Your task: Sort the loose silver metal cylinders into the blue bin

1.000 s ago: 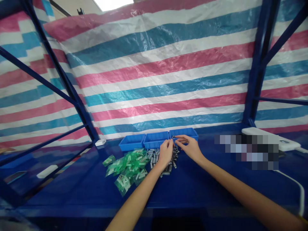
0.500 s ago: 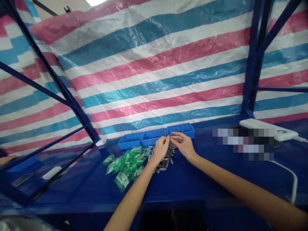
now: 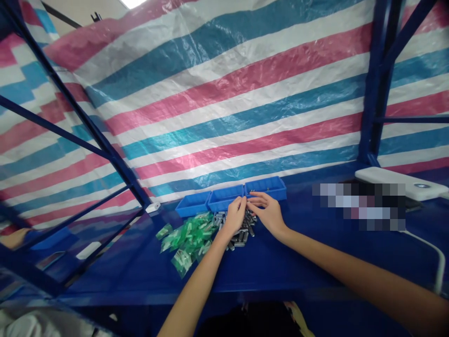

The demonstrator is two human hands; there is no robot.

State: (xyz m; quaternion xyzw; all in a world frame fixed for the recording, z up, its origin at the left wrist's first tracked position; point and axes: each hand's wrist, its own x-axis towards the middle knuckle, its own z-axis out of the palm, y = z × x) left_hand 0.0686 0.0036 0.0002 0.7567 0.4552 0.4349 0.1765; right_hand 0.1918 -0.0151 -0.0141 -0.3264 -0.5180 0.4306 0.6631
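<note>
Above a heap of small dark metal cylinders (image 3: pixel 240 238), my left hand (image 3: pixel 235 216) is closed, its thumb and fingers pinched together. Whatever sits in that pinch is too small to make out. Close against it is my right hand (image 3: pixel 268 213), thumb and fingertips meeting at the left hand's fingertips; what they grip is hidden too. Left of the cylinders lies a pile of small green-and-clear plastic packets (image 3: pixel 191 236). Behind both hands stand a left blue bin (image 3: pixel 192 210), a middle blue bin (image 3: pixel 224 206) and a right blue bin (image 3: pixel 277 193), which has a few tiny pieces inside.
A white power bank (image 3: pixel 396 181) with a white cable (image 3: pixel 430 248) lies at the right. Blue metal posts (image 3: pixel 377 93) frame the blue table (image 3: pixel 280 271), and a striped plastic sheet (image 3: pixel 245 103) hangs behind. Another person's hand (image 3: pixel 14 238) shows at the far left.
The camera view has shifted slightly. My two hands stay together over the cylinders in nearly the same pose. At the far left, more of the other person's hand shows.
</note>
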